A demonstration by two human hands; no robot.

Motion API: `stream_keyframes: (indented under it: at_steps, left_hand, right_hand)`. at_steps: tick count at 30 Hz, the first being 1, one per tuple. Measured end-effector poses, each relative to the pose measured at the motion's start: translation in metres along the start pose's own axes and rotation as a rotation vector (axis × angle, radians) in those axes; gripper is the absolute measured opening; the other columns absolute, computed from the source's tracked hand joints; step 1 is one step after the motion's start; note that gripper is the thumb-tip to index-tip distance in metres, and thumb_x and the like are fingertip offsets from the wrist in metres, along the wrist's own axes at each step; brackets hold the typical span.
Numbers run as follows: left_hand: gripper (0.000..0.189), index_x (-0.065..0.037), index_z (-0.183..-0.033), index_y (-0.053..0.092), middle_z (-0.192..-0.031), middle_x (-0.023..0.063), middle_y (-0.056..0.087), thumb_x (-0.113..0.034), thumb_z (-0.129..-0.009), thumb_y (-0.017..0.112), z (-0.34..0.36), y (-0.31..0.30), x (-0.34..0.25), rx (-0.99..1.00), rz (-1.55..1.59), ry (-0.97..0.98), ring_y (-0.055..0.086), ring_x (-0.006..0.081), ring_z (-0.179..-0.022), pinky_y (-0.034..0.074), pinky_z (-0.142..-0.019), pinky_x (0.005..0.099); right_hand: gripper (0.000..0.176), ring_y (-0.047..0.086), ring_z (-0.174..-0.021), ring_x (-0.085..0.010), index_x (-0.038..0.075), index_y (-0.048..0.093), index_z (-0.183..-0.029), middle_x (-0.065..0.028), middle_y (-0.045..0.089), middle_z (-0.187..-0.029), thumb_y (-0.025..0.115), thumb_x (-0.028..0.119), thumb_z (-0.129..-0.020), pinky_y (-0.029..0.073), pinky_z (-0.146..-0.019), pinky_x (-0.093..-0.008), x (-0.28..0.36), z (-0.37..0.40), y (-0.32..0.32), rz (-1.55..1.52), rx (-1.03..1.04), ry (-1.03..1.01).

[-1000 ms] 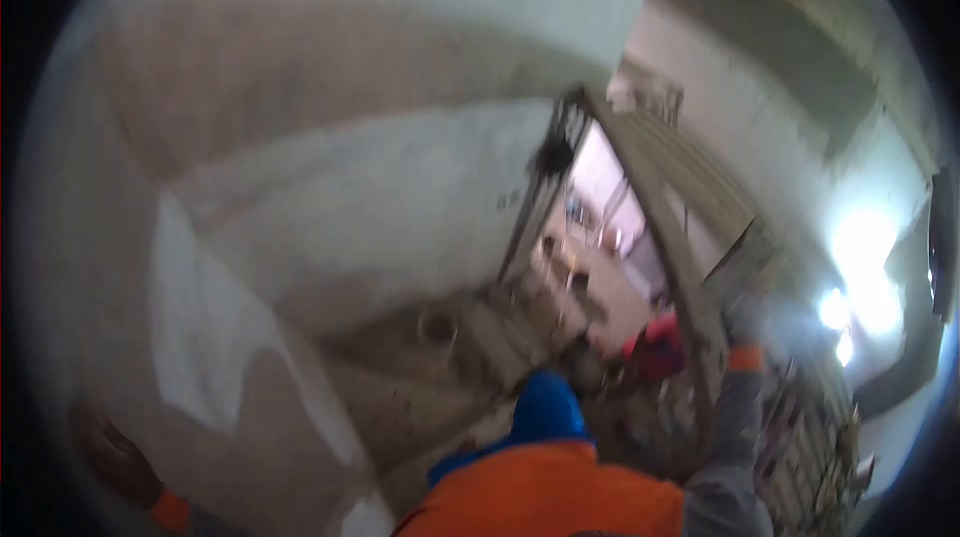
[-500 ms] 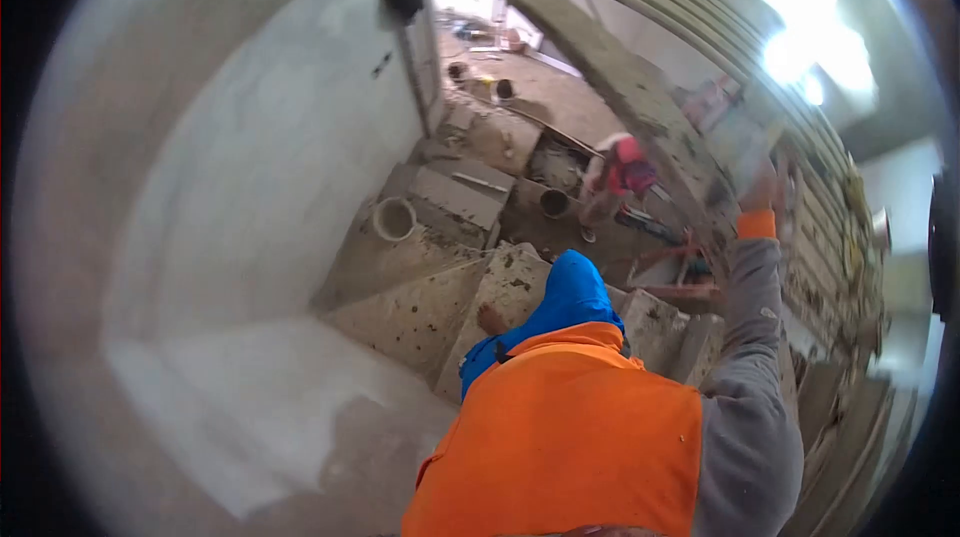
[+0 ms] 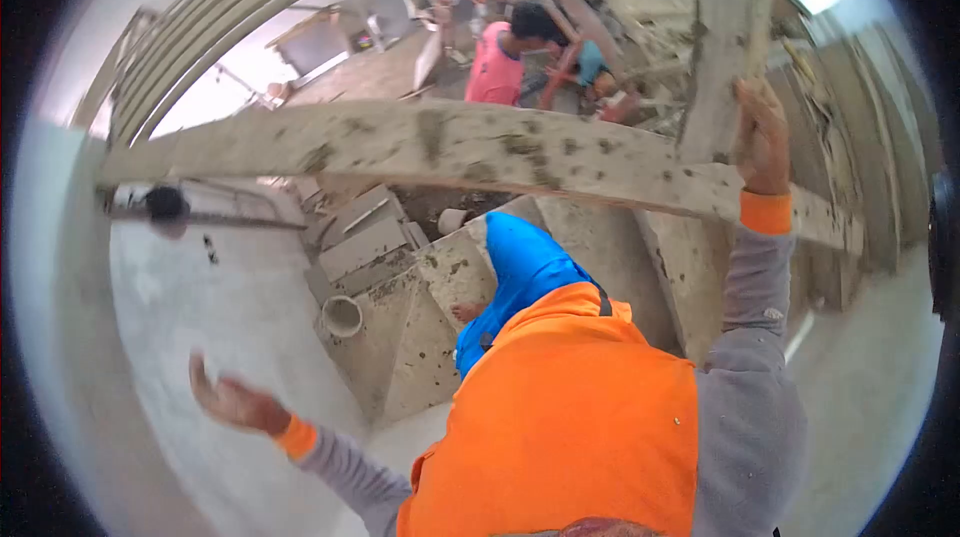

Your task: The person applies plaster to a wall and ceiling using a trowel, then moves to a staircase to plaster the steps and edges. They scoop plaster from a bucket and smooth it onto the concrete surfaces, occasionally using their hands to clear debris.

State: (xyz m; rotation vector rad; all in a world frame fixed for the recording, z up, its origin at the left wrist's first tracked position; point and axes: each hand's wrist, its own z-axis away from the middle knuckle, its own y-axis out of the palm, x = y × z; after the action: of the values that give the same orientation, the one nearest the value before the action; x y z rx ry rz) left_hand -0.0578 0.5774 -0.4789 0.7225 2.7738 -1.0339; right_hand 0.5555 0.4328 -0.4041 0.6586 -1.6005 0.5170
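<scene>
My right hand (image 3: 763, 137) is raised and closed around the edge of an upright wooden post (image 3: 722, 62), just above a long mud-stained beam (image 3: 420, 142) that crosses the view. At the lower left, my left hand (image 3: 235, 399) is held out with its fingers apart and nothing in it, in front of the pale wall (image 3: 200, 297). My blue-clad leg (image 3: 525, 262) and bare foot are on the dirty stair steps (image 3: 450, 277).
Beyond the beam are a person in a pink shirt (image 3: 493, 67) and another in teal (image 3: 591, 64). A round bucket (image 3: 342, 316) sits left of the steps, near stacked slabs (image 3: 365, 242). Metal rails (image 3: 215, 42) curve across the upper left.
The view has turned upward and to the right, bringing the beam across the frame. My left hand has come into view. The workers beyond the beam show more clearly.
</scene>
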Motion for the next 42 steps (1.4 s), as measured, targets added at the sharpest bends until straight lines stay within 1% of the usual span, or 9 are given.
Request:
stream_keyframes:
  at_steps: [4, 9, 16, 23, 25, 27, 32, 36, 42]
  left_hand:
    - [0.056, 0.004, -0.126, 0.042, -0.124, 0.0164, 0.051, -0.037, -0.090, 0.051, -0.053, 0.144, -0.176, 0.435, 0.668, 0.121, 0.046, 0.0293, -0.117, 0.029, -0.103, 0.0405]
    - [0.056, 0.000, -0.128, 0.040, -0.127, 0.0122, 0.050, -0.041, -0.091, 0.046, -0.034, 0.205, -0.299, 0.621, 0.437, 0.415, 0.046, 0.0286, -0.119, 0.019, -0.107, 0.0495]
    - [0.062, 0.001, -0.131, 0.036, -0.126, 0.0140, 0.051, -0.047, -0.092, 0.038, -0.034, 0.212, -0.330, 0.848, 0.485, 0.389, 0.046, 0.0257, -0.120, 0.002, -0.110, 0.0502]
    - [0.066, 0.000, -0.130, 0.040, -0.125, 0.0156, 0.052, -0.051, -0.089, 0.039, -0.030, 0.218, -0.335, 0.896, 0.533, 0.401, 0.046, 0.0280, -0.120, 0.005, -0.110, 0.0499]
    - [0.064, -0.001, -0.130, 0.041, -0.127, 0.0167, 0.050, -0.049, -0.087, 0.042, -0.036, 0.217, -0.329, 0.948, 0.497, 0.395, 0.046, 0.0288, -0.121, 0.006, -0.110, 0.0502]
    - [0.062, -0.004, -0.131, 0.041, -0.131, 0.0171, 0.047, -0.043, -0.084, 0.049, -0.048, 0.207, -0.348, 1.010, 0.460, 0.363, 0.042, 0.0298, -0.125, 0.006, -0.110, 0.0512]
    - [0.068, -0.010, -0.137, 0.036, -0.147, 0.0124, 0.023, -0.052, -0.085, 0.047, -0.011, 0.177, -0.387, 1.053, 0.374, 0.474, 0.018, 0.0291, -0.137, 0.006, -0.110, 0.0510]
    - [0.066, -0.010, -0.138, 0.034, -0.148, 0.0116, 0.022, -0.051, -0.087, 0.044, 0.012, 0.160, -0.380, 0.959, 0.231, 0.260, 0.016, 0.0280, -0.138, 0.007, -0.110, 0.0489]
    - [0.066, -0.005, -0.132, 0.041, -0.143, 0.0121, 0.031, -0.050, -0.085, 0.048, 0.035, 0.124, -0.370, 0.871, 0.177, 0.233, 0.025, 0.0268, -0.134, 0.012, -0.108, 0.0501]
  right_hand:
    - [0.035, 0.057, -0.101, -0.0172, -0.003, 0.054, -0.115, -0.0083, 0.058, -0.111, 0.057, 0.016, -0.087, 0.045, -0.087, -0.0296, 0.003, 0.029, -0.184, 0.108, -0.296, -0.097]
    - [0.043, 0.055, -0.103, -0.0197, -0.004, 0.049, -0.121, -0.0093, 0.056, -0.114, 0.061, 0.020, -0.087, 0.047, -0.084, -0.0308, 0.022, 0.052, -0.294, 0.150, -0.874, 0.065]
    - [0.058, 0.053, -0.103, -0.0189, -0.006, 0.044, -0.124, -0.0112, 0.054, -0.119, 0.071, 0.020, -0.080, 0.045, -0.086, -0.0312, -0.030, 0.043, -0.366, 0.208, -1.260, 0.184]
    - [0.053, 0.057, -0.095, -0.0197, -0.010, 0.047, -0.119, -0.0118, 0.056, -0.113, 0.067, 0.023, -0.082, 0.047, -0.080, -0.0305, -0.056, 0.010, -0.353, 0.296, -1.248, 0.122]
    - [0.048, 0.056, -0.082, -0.0190, -0.004, 0.053, -0.108, -0.0086, 0.057, -0.098, 0.066, 0.034, -0.082, 0.049, -0.071, -0.0315, -0.008, 0.041, -0.348, 0.006, -0.553, 0.082]
    - [0.048, 0.056, -0.078, -0.0198, -0.001, 0.056, -0.106, -0.0087, 0.058, -0.095, 0.063, 0.041, -0.082, 0.049, -0.069, -0.0343, -0.022, 0.062, -0.356, 0.182, -0.381, 0.062]
    - [0.052, 0.057, -0.091, -0.0249, -0.002, 0.055, -0.116, -0.0157, 0.057, -0.110, 0.058, 0.040, -0.085, 0.048, -0.079, -0.0381, -0.055, 0.029, -0.361, 1.141, -0.756, 0.426]
    - [0.055, 0.058, -0.089, -0.0259, -0.010, 0.056, -0.108, -0.0163, 0.058, -0.108, 0.066, 0.036, -0.080, 0.047, -0.078, -0.0389, -0.042, 0.012, -0.342, 0.641, -1.129, 0.538]
    - [0.055, 0.057, -0.091, -0.0263, -0.012, 0.054, -0.108, -0.0178, 0.057, -0.110, 0.064, 0.034, -0.081, 0.046, -0.079, -0.0396, -0.042, 0.016, -0.342, 0.689, -0.958, 0.397]
